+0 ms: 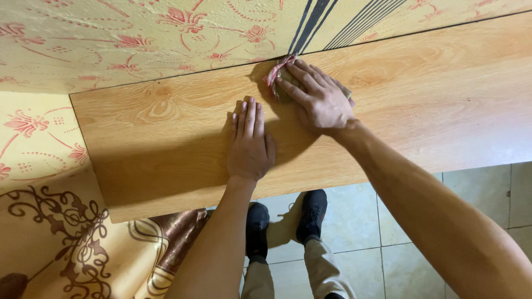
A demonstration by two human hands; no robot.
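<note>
A long light-brown wood-grain board [166,144] lies across the view, resting on a patterned cloth. My left hand [250,141] lies flat on the board near its middle, fingers together and pointing away from me. My right hand [317,98] presses a crumpled cloth rag [275,75], red-edged and greyish, against the board close to its far edge. The rag is mostly hidden under my fingers.
A yellow cloth with red flower patterns [111,39] covers the surface behind and left of the board. A brown-patterned fabric [66,243] hangs at the lower left. Below the board's near edge are pale floor tiles [388,227] and my black shoes [288,218].
</note>
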